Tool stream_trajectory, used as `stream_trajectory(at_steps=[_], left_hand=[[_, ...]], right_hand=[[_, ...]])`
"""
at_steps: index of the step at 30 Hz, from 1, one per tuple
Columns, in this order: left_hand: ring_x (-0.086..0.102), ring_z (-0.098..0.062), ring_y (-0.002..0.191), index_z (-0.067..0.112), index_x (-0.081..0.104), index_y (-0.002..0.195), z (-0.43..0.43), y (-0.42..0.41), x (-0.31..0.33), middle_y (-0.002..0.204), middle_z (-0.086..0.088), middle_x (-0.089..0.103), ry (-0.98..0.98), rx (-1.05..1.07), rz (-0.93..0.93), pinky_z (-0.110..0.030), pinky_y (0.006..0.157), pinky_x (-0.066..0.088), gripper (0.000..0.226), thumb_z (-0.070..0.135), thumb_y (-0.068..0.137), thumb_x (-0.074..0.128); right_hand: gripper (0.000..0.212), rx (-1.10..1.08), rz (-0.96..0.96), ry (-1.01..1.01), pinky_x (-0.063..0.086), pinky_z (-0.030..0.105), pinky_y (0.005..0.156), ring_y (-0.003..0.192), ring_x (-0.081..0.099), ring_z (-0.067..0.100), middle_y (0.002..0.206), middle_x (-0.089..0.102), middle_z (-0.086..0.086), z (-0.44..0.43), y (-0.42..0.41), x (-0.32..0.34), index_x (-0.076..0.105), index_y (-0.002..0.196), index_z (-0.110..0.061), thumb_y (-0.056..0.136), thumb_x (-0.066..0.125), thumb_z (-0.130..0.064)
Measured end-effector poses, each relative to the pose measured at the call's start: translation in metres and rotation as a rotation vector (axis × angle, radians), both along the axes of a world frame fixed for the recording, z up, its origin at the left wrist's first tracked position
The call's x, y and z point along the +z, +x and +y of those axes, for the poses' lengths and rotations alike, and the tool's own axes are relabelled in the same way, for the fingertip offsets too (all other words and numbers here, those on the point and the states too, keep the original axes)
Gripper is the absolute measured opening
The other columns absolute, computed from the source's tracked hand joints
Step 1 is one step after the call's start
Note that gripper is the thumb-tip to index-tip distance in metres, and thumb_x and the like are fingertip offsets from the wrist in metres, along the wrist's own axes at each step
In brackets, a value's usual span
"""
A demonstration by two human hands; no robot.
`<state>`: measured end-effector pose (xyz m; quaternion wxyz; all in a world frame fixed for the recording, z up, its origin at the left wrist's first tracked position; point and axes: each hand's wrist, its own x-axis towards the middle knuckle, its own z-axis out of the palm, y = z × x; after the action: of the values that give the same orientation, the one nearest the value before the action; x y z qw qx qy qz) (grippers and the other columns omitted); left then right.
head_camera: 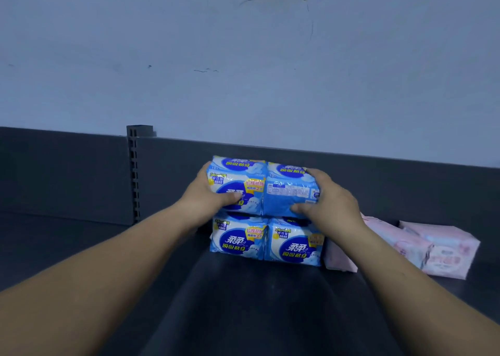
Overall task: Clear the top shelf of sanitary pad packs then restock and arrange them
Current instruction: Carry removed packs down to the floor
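Left grip [213,193], right grip [328,201] clasp 2 upper blue packs [244,176]; pink packs [443,250] alongside.

Two bare forearms and hands of one person, seen from a camera worn on their own head. The long, smooth, uncovered left forearm [108,269] runs bare from the lower left edge of the view to the wrist. The bare left hand [213,193] shows its back and thumb. The uncovered right forearm [405,282] is likewise bare from the lower right edge to the wrist. The bare right hand [331,204] shows its back, knuckles and thumb. Dim bluish light falls on both. Fingernails are too blurred to describe. Anything worn above the forearms lies outside the view.
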<state>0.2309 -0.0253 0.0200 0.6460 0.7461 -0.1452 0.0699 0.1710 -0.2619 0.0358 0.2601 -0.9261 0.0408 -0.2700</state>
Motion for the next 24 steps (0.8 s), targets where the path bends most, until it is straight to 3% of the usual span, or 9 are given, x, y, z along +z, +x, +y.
stream_trajectory(at_steps=[2, 5, 8, 11, 13, 14, 17, 21, 24], left_hand=[[0.071, -0.015, 0.096, 0.017, 0.050, 0.130, 0.014, -0.003, 0.008, 0.109, -0.001, 0.072, -0.026, 0.056, -0.056, -0.026, 0.077, 0.058, 0.069, 0.009, 0.071, 0.085], [0.070, -0.016, 0.099, 0.014, 0.052, 0.128, 0.042, -0.014, 0.026, 0.110, 0.000, 0.072, -0.027, 0.120, -0.126, -0.037, 0.090, 0.056, 0.078, 0.019, 0.061, 0.090], [0.070, -0.015, 0.099, 0.017, 0.052, 0.127, 0.086, -0.036, 0.040, 0.110, 0.002, 0.072, -0.015, 0.186, -0.136, -0.039, 0.091, 0.055, 0.083, 0.028, 0.055, 0.092], [0.071, -0.015, 0.096, 0.019, 0.052, 0.125, 0.139, -0.064, 0.049, 0.110, 0.002, 0.072, -0.008, 0.288, -0.133, -0.033, 0.080, 0.058, 0.086, 0.034, 0.051, 0.092], [0.071, -0.014, 0.093, 0.019, 0.052, 0.124, 0.179, -0.087, 0.051, 0.109, 0.002, 0.071, 0.007, 0.371, -0.126, -0.023, 0.066, 0.056, 0.074, 0.026, 0.062, 0.091], [0.071, -0.014, 0.093, 0.019, 0.050, 0.123, 0.199, -0.101, 0.051, 0.108, 0.003, 0.071, 0.003, 0.420, -0.124, -0.024, 0.064, 0.056, 0.069, 0.023, 0.066, 0.089], [0.070, -0.017, 0.094, 0.019, 0.048, 0.119, 0.265, -0.143, 0.044, 0.106, 0.001, 0.070, -0.022, 0.586, -0.109, -0.041, 0.080, 0.059, 0.069, 0.024, 0.064, 0.090], [0.073, -0.016, 0.088, 0.014, 0.057, 0.118, 0.359, -0.208, 0.026, 0.104, -0.002, 0.073, 0.002, 0.718, -0.060, -0.031, 0.066, 0.056, 0.092, 0.051, 0.043, 0.094], [0.071, -0.013, 0.090, 0.013, 0.045, 0.136, 0.424, -0.261, 0.008, 0.109, 0.000, 0.070, -0.039, 0.821, -0.053, -0.030, 0.077, 0.058, 0.109, 0.046, 0.045, 0.097]], right_hand=[[0.080, 0.080, -0.076, 0.085, 0.044, 0.035, 0.097, 0.114, 0.057, 0.023, 0.122, 0.063, -0.002, 0.012, -0.001, 0.007, 0.037, 0.143, -0.040, 0.075, 0.079, -0.034], [0.080, 0.150, -0.163, 0.087, 0.046, 0.035, 0.094, 0.111, 0.058, 0.024, 0.122, 0.062, 0.001, 0.042, -0.001, 0.022, 0.035, 0.144, -0.037, 0.076, 0.077, -0.030], [0.077, 0.270, -0.206, 0.119, 0.046, 0.032, 0.091, 0.107, 0.059, 0.022, 0.121, 0.062, -0.002, 0.083, 0.000, 0.035, 0.035, 0.142, -0.035, 0.078, 0.076, -0.025], [0.074, 0.405, -0.212, 0.145, 0.044, 0.027, 0.085, 0.101, 0.059, 0.018, 0.115, 0.062, -0.005, 0.131, 0.001, 0.040, 0.039, 0.140, -0.034, 0.077, 0.077, -0.022], [0.072, 0.497, -0.186, 0.166, 0.042, 0.025, 0.082, 0.097, 0.057, 0.015, 0.107, 0.059, -0.010, 0.170, 0.000, 0.040, 0.042, 0.138, -0.034, 0.077, 0.078, -0.022], [0.071, 0.538, -0.173, 0.164, 0.042, 0.024, 0.081, 0.096, 0.057, 0.014, 0.105, 0.058, -0.011, 0.192, -0.001, 0.039, 0.044, 0.137, -0.034, 0.076, 0.078, -0.023], [0.060, 0.669, -0.181, 0.117, 0.044, 0.026, 0.083, 0.099, 0.058, 0.015, 0.110, 0.061, -0.006, 0.263, -0.010, 0.035, 0.053, 0.129, -0.030, 0.075, 0.080, -0.028], [0.039, 0.805, -0.177, 0.080, 0.037, 0.025, 0.077, 0.100, 0.053, 0.011, 0.123, 0.053, -0.002, 0.366, -0.039, 0.021, 0.058, 0.109, -0.022, 0.077, 0.079, -0.033], [0.037, 0.875, -0.115, 0.057, 0.042, 0.030, 0.073, 0.094, 0.059, 0.017, 0.114, 0.060, -0.004, 0.446, -0.072, 0.005, 0.055, 0.101, -0.019, 0.077, 0.078, -0.035]])
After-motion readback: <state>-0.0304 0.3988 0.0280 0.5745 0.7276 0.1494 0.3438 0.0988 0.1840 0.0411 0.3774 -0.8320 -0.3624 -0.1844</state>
